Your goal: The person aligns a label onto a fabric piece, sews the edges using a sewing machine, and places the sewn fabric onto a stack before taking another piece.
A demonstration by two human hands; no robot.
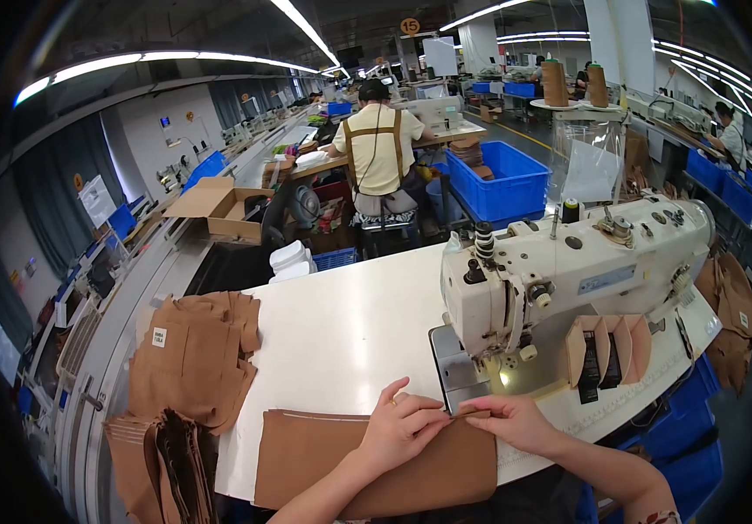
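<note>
A brown fabric panel [332,463] lies flat along the front edge of the white sewing table. My left hand [404,424] pinches its upper edge, fingertips closed and the thumb side raised. Just right of it, my right hand [507,421] grips the same edge between thumb and fingers. Both hands nearly meet at the front corner of the metal plate [460,367] of the sewing machine [568,271]. The machine's lamp lights the needle area, which sits a little beyond my right hand. Whatever small fold lies between my fingertips is hidden.
Brown fabric pieces [197,349] with a white label are piled at the left, more hanging below. A divided holder [607,349] with black strips stands right of the needle. Thread cones [554,85] rise behind the machine. Ahead, a seated person [379,153] works beside a blue crate [502,183].
</note>
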